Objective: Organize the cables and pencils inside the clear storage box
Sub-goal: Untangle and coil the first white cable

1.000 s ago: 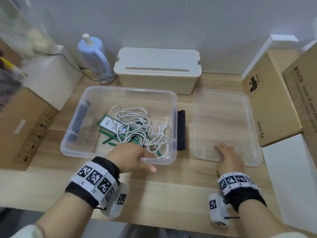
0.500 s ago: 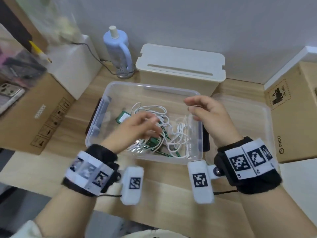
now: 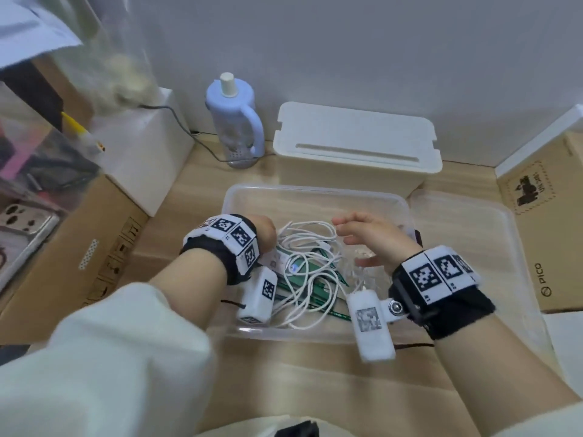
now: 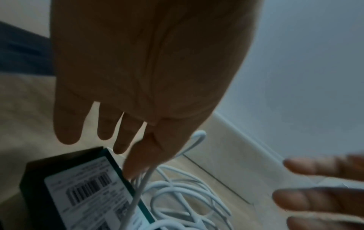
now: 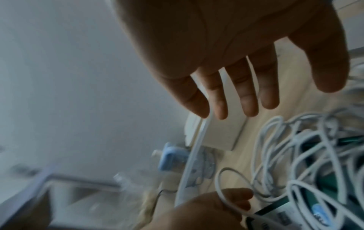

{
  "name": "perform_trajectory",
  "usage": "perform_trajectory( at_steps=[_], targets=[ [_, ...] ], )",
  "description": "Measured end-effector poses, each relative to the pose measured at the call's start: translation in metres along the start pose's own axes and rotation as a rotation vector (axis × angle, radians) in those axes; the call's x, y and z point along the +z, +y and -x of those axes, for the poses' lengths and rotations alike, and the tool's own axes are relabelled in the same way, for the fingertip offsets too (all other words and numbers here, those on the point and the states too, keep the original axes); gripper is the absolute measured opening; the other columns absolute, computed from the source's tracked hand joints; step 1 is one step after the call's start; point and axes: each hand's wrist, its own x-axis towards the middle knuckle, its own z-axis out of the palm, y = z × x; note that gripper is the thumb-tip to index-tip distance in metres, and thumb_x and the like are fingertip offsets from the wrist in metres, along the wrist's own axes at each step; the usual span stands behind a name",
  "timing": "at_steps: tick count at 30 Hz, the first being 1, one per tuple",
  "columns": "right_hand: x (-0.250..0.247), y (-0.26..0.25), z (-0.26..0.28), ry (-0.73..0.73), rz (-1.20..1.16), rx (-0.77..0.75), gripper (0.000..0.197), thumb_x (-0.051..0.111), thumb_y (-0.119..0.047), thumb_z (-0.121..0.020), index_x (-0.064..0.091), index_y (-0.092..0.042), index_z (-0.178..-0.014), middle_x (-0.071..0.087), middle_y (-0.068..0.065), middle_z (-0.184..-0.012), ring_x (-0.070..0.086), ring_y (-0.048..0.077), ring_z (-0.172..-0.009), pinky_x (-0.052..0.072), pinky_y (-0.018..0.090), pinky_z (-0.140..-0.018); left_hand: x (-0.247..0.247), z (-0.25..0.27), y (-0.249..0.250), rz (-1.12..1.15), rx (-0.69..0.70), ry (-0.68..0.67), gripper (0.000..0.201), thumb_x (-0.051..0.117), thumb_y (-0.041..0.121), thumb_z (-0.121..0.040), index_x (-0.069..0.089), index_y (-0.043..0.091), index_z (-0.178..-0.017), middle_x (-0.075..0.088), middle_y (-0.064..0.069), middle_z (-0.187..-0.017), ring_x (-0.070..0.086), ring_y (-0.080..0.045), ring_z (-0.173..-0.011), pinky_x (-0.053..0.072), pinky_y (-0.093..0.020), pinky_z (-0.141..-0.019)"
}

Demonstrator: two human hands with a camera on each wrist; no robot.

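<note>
Clear storage box (image 3: 315,197) on the wooden desk (image 3: 195,197), lid off. Inside the box: a tangle of white cables (image 3: 307,266), green pencils (image 3: 328,305) under and among them, and a dark green packet with a barcode label (image 4: 88,191) toward the box's left side.

Left hand (image 3: 263,230) reaching down into the left part of the box, next to the tangle. From the left wrist view, fingers (image 4: 68,124) stretched out and slightly spread, a loop of white cable running up against the thumb side; whether thumb and forefinger pinch it cannot be told.

Right hand (image 3: 375,239) held above the right part of the box, over the cables, fingers straight and spread wide, holding nothing. In the right wrist view, a white cable strand passing just beside the fingertips (image 5: 220,107), contact unclear.

Clear lid (image 3: 473,247) lying flat just right of the box. Cream bin with a slotted lid (image 3: 356,143) right behind the box. Pale blue bottle (image 3: 233,121) behind the box to the left. Cardboard boxes (image 3: 79,247) well left of the box, another cardboard box (image 3: 549,231) right of the lid.
</note>
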Motion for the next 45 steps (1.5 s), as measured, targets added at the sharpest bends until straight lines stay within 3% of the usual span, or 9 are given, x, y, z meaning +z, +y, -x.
perform_trajectory(
  at_steps=[3,8,16,19,22,27,32,37,45],
  targets=[
    [-0.002,0.010,-0.016,0.043,-0.085,0.170,0.036,0.052,-0.024,-0.089,0.050,-0.016,-0.124,0.053,0.000,-0.104,0.048,0.020,-0.107,0.042,0.049,-0.092,0.000,-0.016,-0.006,0.125,0.051,-0.101,0.042,0.063,0.014,-0.082,0.057,0.003,-0.121,0.061,-0.015,-0.122,0.057,-0.027,-0.100,0.045,-0.032,-0.082],
    [-0.004,0.024,-0.020,0.067,-0.309,0.253,0.029,0.050,-0.021,-0.091,0.052,-0.014,-0.119,0.052,0.001,-0.097,0.048,0.022,-0.103,0.050,0.046,-0.077,0.004,-0.026,-0.016,0.578,0.297,-0.079,0.049,0.068,0.018,-0.082,0.050,0.012,-0.128,0.059,-0.009,-0.125,0.053,-0.028,-0.117,0.038,-0.042,-0.105],
    [-0.001,0.006,0.002,-0.060,-0.034,-0.324,0.073,0.069,0.003,-0.071,0.041,-0.041,-0.122,0.041,-0.009,-0.132,0.036,0.007,-0.124,0.037,0.018,-0.095,-0.031,0.045,0.020,0.934,0.828,0.024,0.021,0.045,0.017,-0.095,0.066,0.020,-0.093,0.061,0.002,-0.077,0.062,-0.010,-0.077,0.048,-0.022,-0.078],
    [0.008,-0.003,0.011,-0.118,0.107,-0.458,0.052,0.067,-0.005,-0.078,0.048,-0.023,-0.123,0.053,-0.006,-0.122,0.045,0.007,-0.119,0.039,0.003,-0.083,-0.041,0.077,0.032,1.156,1.045,-0.059,0.013,0.059,0.026,-0.085,0.069,0.022,-0.093,0.064,0.003,-0.080,0.063,-0.012,-0.074,0.052,-0.027,-0.073],
    [0.008,-0.003,0.020,-0.047,0.110,-0.490,0.007,0.063,-0.018,-0.084,0.060,-0.023,-0.086,0.064,-0.006,-0.087,0.059,0.013,-0.089,0.046,0.030,-0.086,-0.041,0.098,0.040,1.343,1.165,-0.045,0.017,0.067,0.027,-0.077,0.068,0.020,-0.094,0.064,0.002,-0.083,0.063,-0.013,-0.074,0.052,-0.030,-0.079],
    [-0.027,0.002,0.034,0.207,-0.400,-0.487,0.026,0.041,0.001,-0.091,0.053,-0.015,-0.076,0.044,-0.005,-0.045,0.047,0.010,-0.041,0.048,0.024,-0.049,-0.031,0.111,0.030,1.498,1.035,0.189,0.020,0.047,0.009,-0.089,0.064,0.017,-0.094,0.073,-0.005,-0.092,0.070,-0.022,-0.091,0.052,-0.041,-0.088],
    [-0.044,-0.007,0.051,0.077,-0.915,-0.483,0.030,0.029,-0.014,-0.098,0.051,-0.013,-0.077,0.038,-0.005,-0.040,0.048,0.014,-0.041,0.057,0.032,-0.058,-0.008,0.108,0.026,1.355,0.692,0.405,0.036,0.067,0.014,-0.074,0.054,0.023,-0.107,0.069,-0.003,-0.110,0.064,-0.013,-0.099,0.052,-0.030,-0.081],
    [-0.033,-0.024,0.061,-0.107,-1.185,-0.566,0.026,0.033,-0.024,-0.094,0.052,-0.012,-0.080,0.047,0.000,-0.046,0.059,0.016,-0.053,0.058,0.041,-0.072,0.018,0.104,0.043,0.973,0.749,-0.088,0.086,0.087,0.042,-0.050,0.040,0.040,-0.123,0.062,0.010,-0.117,0.057,-0.024,-0.112,0.045,-0.039,-0.087],
    [-0.065,-0.023,0.070,-0.011,-1.255,-0.624,0.022,0.033,-0.019,-0.095,0.053,-0.014,-0.086,0.047,-0.004,-0.047,0.058,0.011,-0.052,0.057,0.030,-0.062,0.003,0.114,0.016,1.265,0.720,0.234,0.011,0.064,0.020,-0.074,0.073,0.025,-0.072,0.055,0.004,-0.067,0.050,-0.006,-0.056,0.050,-0.019,-0.056]
  ],
)
